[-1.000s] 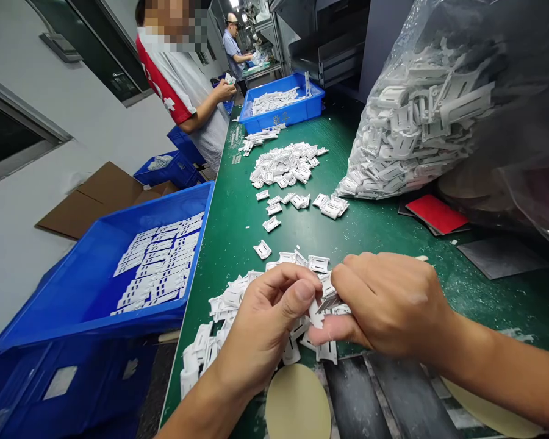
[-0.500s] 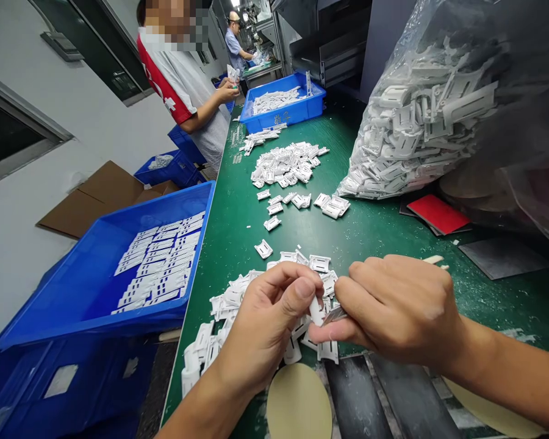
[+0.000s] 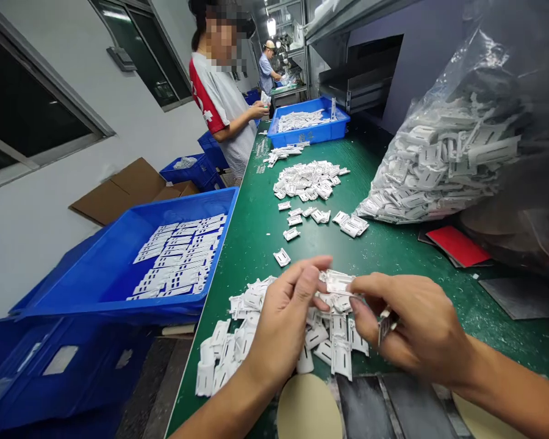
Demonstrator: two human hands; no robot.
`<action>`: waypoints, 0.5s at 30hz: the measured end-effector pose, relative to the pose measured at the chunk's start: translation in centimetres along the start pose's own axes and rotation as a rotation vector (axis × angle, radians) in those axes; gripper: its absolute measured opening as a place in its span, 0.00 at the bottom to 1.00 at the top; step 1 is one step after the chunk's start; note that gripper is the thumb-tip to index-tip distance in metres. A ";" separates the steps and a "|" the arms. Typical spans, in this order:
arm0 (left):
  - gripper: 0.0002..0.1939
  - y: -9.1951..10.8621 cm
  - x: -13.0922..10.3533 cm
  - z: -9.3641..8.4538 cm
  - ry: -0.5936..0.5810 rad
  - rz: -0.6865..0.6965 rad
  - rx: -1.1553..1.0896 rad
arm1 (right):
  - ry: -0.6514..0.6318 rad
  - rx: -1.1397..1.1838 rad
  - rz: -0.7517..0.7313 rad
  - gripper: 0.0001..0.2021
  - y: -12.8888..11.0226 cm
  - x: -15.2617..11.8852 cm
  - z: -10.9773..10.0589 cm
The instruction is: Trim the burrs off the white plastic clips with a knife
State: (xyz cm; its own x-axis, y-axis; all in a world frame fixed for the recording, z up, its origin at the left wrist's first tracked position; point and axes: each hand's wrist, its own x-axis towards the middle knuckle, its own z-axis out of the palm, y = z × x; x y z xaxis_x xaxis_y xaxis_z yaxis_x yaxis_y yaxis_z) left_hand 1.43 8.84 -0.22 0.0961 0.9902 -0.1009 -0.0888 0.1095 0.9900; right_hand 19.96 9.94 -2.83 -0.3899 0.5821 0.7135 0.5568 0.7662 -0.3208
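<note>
My right hand [image 3: 416, 323] pinches the right end of a white plastic part [image 3: 337, 281] between thumb and forefinger. A small metal blade [image 3: 386, 326] is tucked in the curled fingers of that same hand. At the part's left end is my left hand [image 3: 286, 311], its fingers apart and the tips close to the part; whether they touch it I cannot tell. Beneath both hands spreads a heap of similar slotted white parts [image 3: 341, 353], partly hidden by the left hand and wrist.
A blue bin [image 3: 114, 244] with rows of white parts stands left of the green table [image 3: 242, 244]. Further along are another pile [image 3: 308, 180], a blue tray [image 3: 311, 129] and a person [image 3: 224, 103]. A clear bag of parts [image 3: 439, 164] bulges at right. A beige disc [image 3: 308, 408] lies in front.
The left fingers have loosened and spread. The right hand has shifted from working the blade against a white part to pinching a part, blade drawn back into its fingers. The camera view has shifted.
</note>
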 end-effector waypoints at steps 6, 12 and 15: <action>0.13 0.7 1.0 -1.3 0.578 0.341 -0.037 | -0.310 -0.008 0.101 0.11 1.6 -0.5 1.1; 0.11 1.4 1.5 -2.2 0.670 0.389 -0.079 | -0.481 -0.061 0.139 0.16 2.5 1.6 2.1; 0.11 1.4 1.3 -2.1 0.662 0.394 -0.059 | -0.505 -0.140 0.145 0.16 3.1 4.8 3.9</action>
State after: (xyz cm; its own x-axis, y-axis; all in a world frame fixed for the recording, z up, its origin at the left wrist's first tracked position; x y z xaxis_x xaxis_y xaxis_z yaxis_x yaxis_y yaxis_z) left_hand -0.69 10.50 0.84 -0.5652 0.8000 0.2014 -0.0481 -0.2757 0.9600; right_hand 16.93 16.19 -2.79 -0.5867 0.7637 0.2693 0.7099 0.6451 -0.2828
